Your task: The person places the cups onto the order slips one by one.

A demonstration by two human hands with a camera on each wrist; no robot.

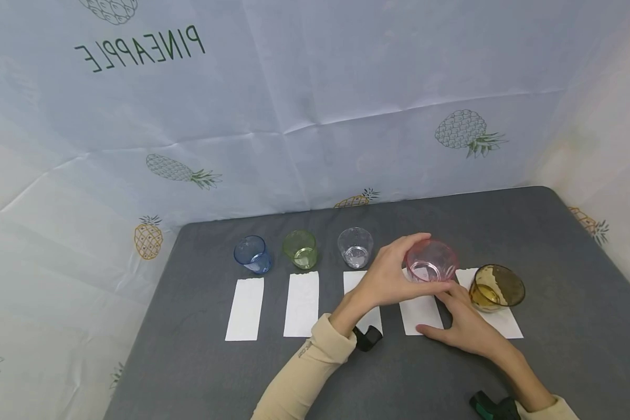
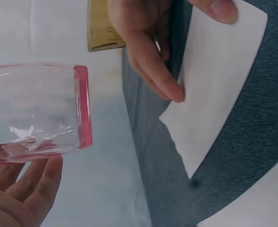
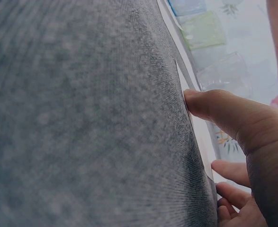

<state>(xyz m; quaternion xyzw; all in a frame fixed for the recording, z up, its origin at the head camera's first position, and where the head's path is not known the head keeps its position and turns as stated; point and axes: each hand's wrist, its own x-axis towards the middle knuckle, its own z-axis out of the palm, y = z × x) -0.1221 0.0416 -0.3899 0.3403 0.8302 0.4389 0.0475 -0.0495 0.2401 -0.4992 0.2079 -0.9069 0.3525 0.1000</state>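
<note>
My left hand [image 1: 384, 281] grips a clear pink glass [image 1: 434, 258] between thumb and fingers, raised off the table. In the left wrist view the glass [image 2: 34, 109] lies sideways across the picture, its thick pink base toward the right. Below it, my right hand [image 1: 467, 326] touches a white paper strip [image 1: 416, 315] lying flat, thumb near one edge and fingertips near the other. In the right wrist view the thumb [image 3: 219, 105] rests on the paper's edge. An amber glass [image 1: 496, 286] stands on another strip, right of this hand.
Blue [image 1: 252, 254], green [image 1: 300, 249] and colourless [image 1: 355, 248] glasses stand in a row at the back left. White strips [image 1: 245, 309] lie in front of them on the grey tablecloth [image 1: 189, 350]. A pineapple-print curtain [image 1: 304, 76] hangs behind the table.
</note>
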